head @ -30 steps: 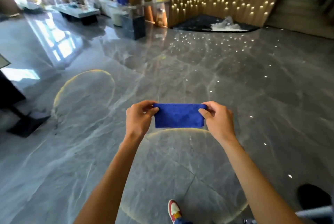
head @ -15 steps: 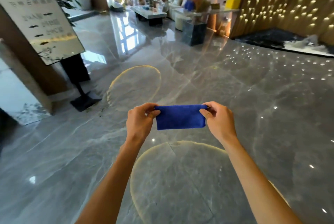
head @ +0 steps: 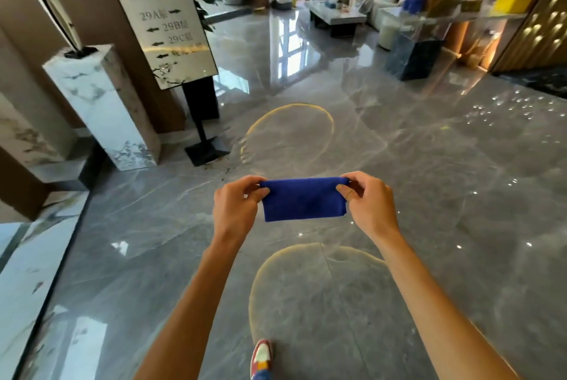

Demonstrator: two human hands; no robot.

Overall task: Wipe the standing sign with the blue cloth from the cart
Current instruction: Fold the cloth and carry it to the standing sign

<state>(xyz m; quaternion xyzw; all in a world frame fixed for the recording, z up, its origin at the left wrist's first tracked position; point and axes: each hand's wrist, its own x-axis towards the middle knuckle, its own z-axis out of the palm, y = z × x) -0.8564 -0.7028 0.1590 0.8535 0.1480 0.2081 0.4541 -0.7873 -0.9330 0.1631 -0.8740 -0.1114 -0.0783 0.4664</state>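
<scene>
A folded blue cloth is stretched flat between my two hands at chest height over the floor. My left hand pinches its left end and my right hand pinches its right end. The standing sign is a tilted silvery panel with floor numbers and arrows on a black post and square black base. It stands ahead and to the left, well beyond arm's reach. No cart is in view.
A white marble pedestal stands just left of the sign, against a brown wall. The glossy grey floor is open ahead and right. Far back are a low table, seated people and a dark block.
The view has swung left, bringing the sign from the left edge into full view and closer. Both hands keep the same grip on the cloth.
</scene>
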